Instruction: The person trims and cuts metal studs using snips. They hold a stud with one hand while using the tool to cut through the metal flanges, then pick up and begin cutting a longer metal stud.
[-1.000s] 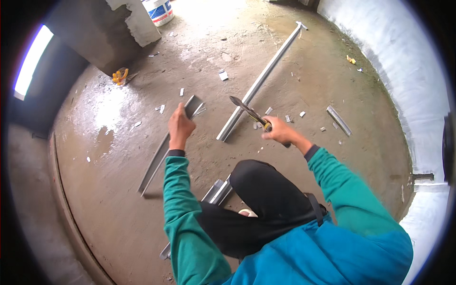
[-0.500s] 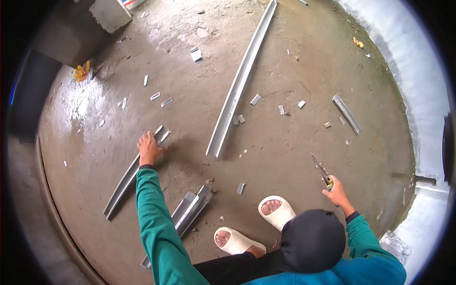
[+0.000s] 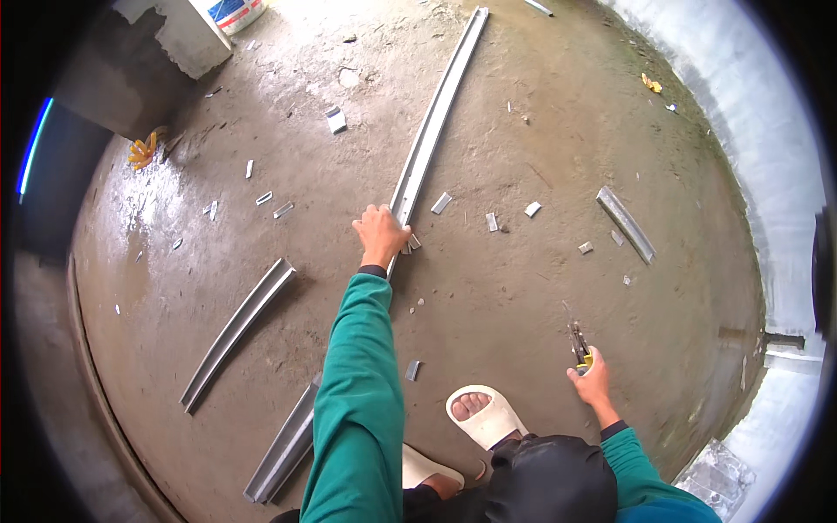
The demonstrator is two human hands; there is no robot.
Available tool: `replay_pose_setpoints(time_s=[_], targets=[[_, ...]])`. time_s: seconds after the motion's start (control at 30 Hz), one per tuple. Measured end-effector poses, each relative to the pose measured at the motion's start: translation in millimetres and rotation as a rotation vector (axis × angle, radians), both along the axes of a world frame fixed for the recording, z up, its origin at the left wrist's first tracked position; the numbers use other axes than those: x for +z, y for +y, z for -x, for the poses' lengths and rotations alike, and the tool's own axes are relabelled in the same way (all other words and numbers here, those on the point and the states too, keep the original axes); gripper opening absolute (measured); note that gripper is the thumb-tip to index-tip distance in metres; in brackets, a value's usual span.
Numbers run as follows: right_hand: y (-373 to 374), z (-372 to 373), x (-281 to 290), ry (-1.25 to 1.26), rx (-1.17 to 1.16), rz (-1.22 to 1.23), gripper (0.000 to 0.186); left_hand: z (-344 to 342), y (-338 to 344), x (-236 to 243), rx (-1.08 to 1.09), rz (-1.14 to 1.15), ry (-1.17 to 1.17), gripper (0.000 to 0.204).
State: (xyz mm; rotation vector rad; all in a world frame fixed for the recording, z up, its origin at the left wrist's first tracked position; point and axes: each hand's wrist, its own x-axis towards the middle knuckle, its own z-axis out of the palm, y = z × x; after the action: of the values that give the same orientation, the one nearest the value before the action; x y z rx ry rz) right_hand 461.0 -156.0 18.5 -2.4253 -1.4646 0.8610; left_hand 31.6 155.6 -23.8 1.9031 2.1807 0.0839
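My left hand grips the long metal channel near its close end, fingers curled over its edge. The channel runs away from me toward the top of the view; my hand and sleeve hide part of its near end. In my right hand is a pair of tin snips with yellow-and-dark handles, its jaws pointing away from me over the floor. A shorter metal channel lies alone at the left. More channel pieces lie together beside my left forearm, which partly covers them.
Small cut metal scraps are scattered on the wet concrete floor. At the right, a short channel piece lies near the pale wall. A bucket and a yellow glove-like thing are at the far left.
My left hand has left the short channel and moved right to the long one. The snips have shifted slightly left, and the whole view has shifted a little.
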Motion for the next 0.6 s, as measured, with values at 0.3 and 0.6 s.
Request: replay_pose_setpoints(time_s=[0.3,0.6], targets=[[14.6,8.0,8.7,0.260,0.054,-0.090,0.072,193.3,-160.4,47.8,-0.228,-0.032,0.001,0.057],[22.9,27.3,19.7,0.309,0.117,-0.033,0.068,358.2,-344.7,95.3,-0.392,0.248,0.293,0.054]])
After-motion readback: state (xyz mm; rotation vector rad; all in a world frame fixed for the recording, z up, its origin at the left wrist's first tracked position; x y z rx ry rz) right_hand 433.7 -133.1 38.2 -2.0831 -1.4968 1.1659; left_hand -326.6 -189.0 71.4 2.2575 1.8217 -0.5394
